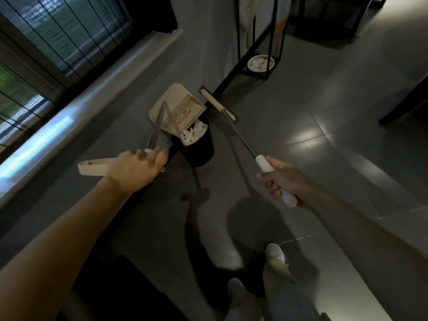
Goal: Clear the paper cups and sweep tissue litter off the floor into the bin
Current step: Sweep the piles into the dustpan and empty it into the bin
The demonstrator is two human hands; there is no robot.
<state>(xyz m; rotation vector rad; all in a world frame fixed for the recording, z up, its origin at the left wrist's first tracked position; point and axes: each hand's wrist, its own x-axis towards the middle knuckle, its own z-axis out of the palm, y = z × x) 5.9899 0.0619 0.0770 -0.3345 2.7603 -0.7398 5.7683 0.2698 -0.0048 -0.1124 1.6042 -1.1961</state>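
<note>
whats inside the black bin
Crumpled white tissue pieces show at the top of the round black plastic bin. The tilted beige plastic dustpan covers part of its opening, so whatever lies under it or deeper down cannot be seen.

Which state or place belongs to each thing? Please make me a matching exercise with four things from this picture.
Things:
1. dustpan
2. broom
3. bin
4. dish

States and places:
a. on the bottom shelf of the black stand
b. tilted over the bin's opening
c. contains white tissue
d. its long head lies close to the foot of the black stand

Right pairs: 1-b, 2-d, 3-c, 4-a
</note>
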